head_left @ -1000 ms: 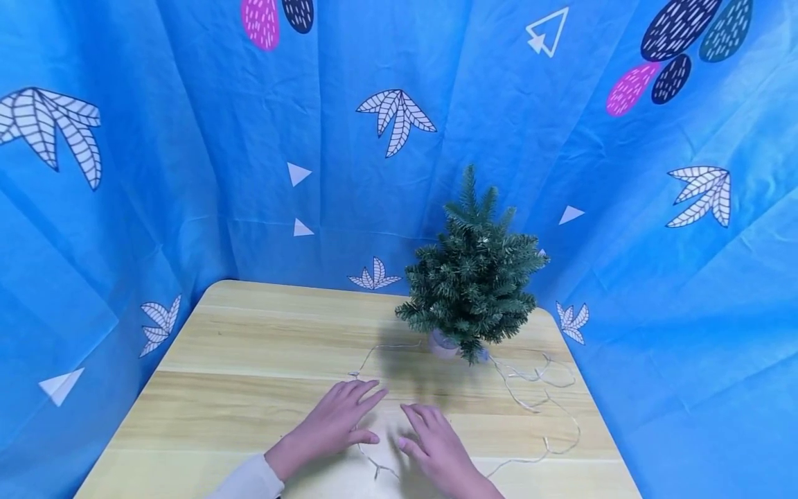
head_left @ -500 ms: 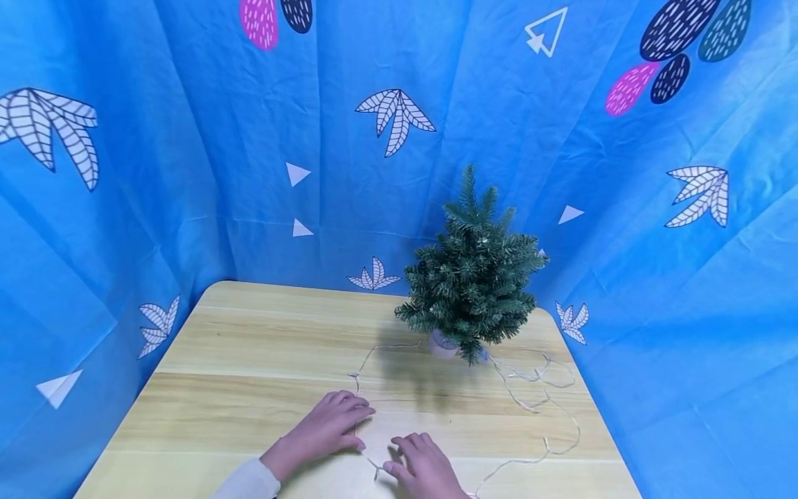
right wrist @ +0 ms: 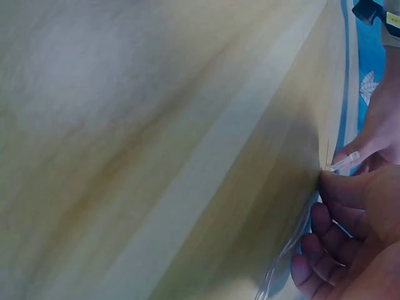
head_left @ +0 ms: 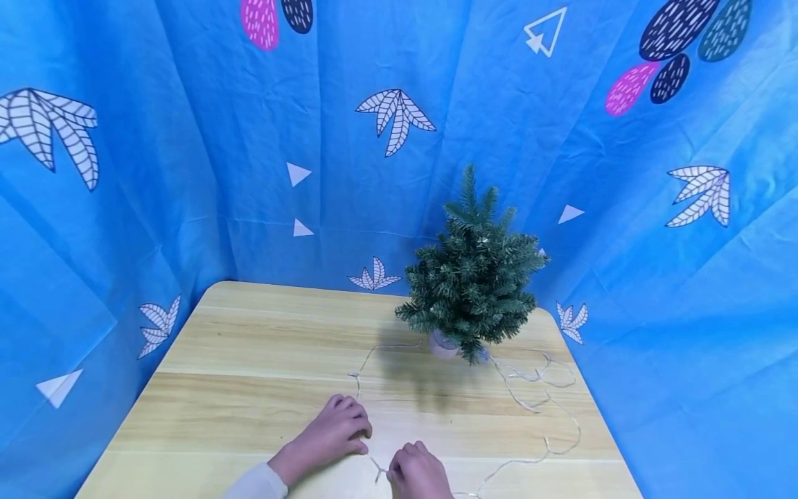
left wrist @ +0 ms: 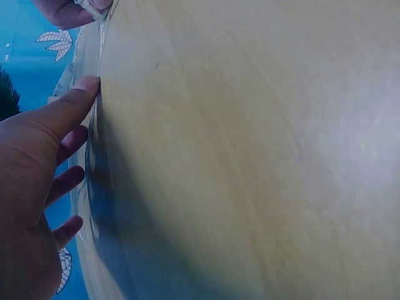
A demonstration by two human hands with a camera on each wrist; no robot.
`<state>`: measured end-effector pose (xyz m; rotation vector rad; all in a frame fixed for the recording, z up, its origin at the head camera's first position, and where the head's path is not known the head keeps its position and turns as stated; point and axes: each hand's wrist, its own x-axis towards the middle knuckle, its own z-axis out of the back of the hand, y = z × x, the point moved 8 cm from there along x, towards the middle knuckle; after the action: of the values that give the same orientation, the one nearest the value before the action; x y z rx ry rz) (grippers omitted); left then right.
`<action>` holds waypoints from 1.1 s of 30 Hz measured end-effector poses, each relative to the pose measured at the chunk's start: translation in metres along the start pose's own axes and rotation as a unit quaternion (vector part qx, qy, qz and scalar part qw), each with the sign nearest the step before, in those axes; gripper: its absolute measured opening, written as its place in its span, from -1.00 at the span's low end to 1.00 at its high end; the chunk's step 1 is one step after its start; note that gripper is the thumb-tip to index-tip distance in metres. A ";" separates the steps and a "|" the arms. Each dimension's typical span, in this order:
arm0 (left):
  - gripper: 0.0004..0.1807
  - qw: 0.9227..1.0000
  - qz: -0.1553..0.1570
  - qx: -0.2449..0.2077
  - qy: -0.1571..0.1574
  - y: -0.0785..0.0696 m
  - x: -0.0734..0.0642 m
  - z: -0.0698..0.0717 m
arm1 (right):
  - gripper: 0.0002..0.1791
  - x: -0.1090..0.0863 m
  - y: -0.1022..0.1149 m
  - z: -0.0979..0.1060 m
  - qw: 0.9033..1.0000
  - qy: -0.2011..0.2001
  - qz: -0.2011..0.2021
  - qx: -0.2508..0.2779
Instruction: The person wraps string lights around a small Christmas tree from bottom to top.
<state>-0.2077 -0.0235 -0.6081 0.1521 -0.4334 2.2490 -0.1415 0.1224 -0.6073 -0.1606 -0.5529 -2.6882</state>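
One light string (head_left: 378,468) slants from left hand (head_left: 337,430) to right hand (head_left: 419,473), toward the bench (head_left: 262,339)'s near edge; right's pinching it, can't tell if left is.

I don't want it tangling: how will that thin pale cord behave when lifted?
Probably floppy, since the cord lies in loose curves on the table. It looks light, being so thin. It may snag where small stubs stick out.
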 end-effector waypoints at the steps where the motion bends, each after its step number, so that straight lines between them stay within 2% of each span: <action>1: -0.73 1.000 0.000 -0.001 0.000 -0.001 0.001 0.000 | -0.88 0.000 0.001 0.001 1.000 -0.005 0.001 -0.001; 6: -0.77 1.000 -0.005 -0.008 0.007 -0.005 0.002 -0.002 | -0.88 -0.001 -0.002 0.009 1.000 -0.012 -0.019 0.006; 13: -0.90 1.000 -0.019 -0.012 -0.019 -0.011 0.004 0.004 | -0.95 0.006 -0.015 0.032 0.996 -0.024 -0.065 0.052; 19: -0.95 0.997 -0.048 -0.007 -0.058 -0.027 0.015 0.019 | -0.87 0.016 -0.007 0.046 0.998 -0.031 -0.029 0.047; 24: -0.94 0.995 -0.064 0.006 -0.079 -0.040 0.026 0.034 | -0.93 0.020 0.004 0.059 0.997 -0.068 0.022 0.011; 28: -0.94 0.996 -0.050 0.006 -0.074 -0.043 0.032 0.046 | -0.93 0.021 0.009 0.077 0.993 -0.108 0.049 -0.006; 33: -0.93 0.998 -0.022 0.002 -0.062 -0.040 0.034 0.057 | -0.93 0.022 0.004 0.104 0.990 -0.133 0.036 -0.010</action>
<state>-0.2012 0.0043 -0.5362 0.3020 -0.4880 2.2050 -0.1567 0.1526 -0.5067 -0.5414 -0.5857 -2.6183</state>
